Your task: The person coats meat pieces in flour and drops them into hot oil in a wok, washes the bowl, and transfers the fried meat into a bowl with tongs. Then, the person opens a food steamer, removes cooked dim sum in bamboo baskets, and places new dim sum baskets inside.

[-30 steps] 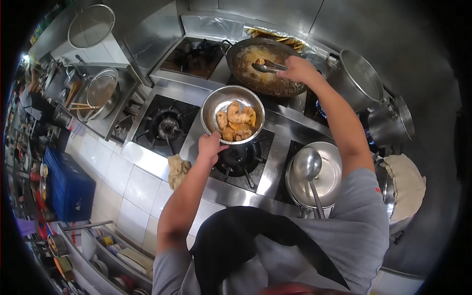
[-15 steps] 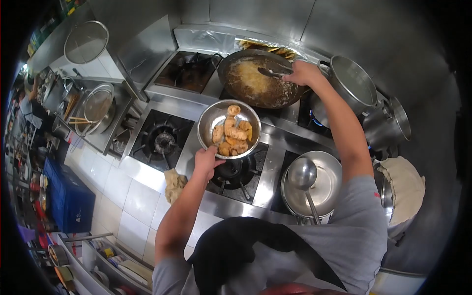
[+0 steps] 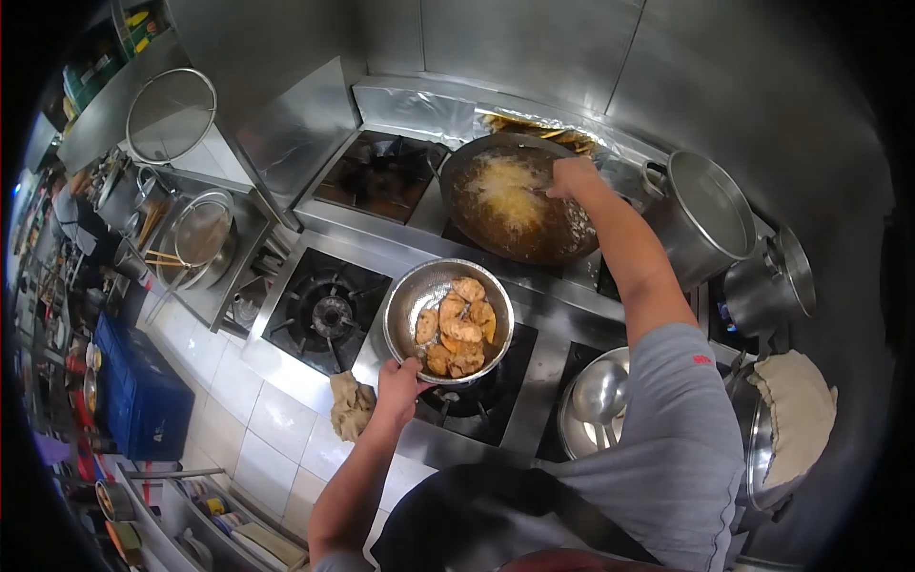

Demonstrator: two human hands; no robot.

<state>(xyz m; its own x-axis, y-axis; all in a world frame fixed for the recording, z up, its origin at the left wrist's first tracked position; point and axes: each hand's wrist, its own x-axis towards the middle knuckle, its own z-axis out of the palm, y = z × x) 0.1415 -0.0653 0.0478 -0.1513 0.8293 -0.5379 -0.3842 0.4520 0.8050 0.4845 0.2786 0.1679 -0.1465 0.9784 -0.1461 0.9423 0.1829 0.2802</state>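
My left hand [image 3: 396, 389] grips the rim of a steel bowl [image 3: 400, 286] at its near left side. The bowl is tilted slightly toward me over the front burner. Inside it lie several browned pieces of what looks like chicken [image 3: 462, 329]. My right hand [image 3: 575, 179] is closed above the right side of a dark wok [image 3: 467, 238]. Oil bubbles and foams [image 3: 510, 191] in the wok. Tongs were visible in this hand a moment ago; now hand and wrist hide nearly all of them, and their tips cannot be made out.
Tall steel pots [image 3: 710, 205] stand right of the wok, with a lit flame beneath one. A ladle [image 3: 600, 396] rests in a pan [image 3: 577, 429] at the front right. A crumpled cloth [image 3: 353, 405] lies on the stove's front edge. A person [image 3: 76, 219] stands far left.
My right hand has moved with the tongs farther over the wok, and the tongs have dropped out of sight. Foaming in the oil is livelier. The view has shifted; the bowl remains in my left hand.
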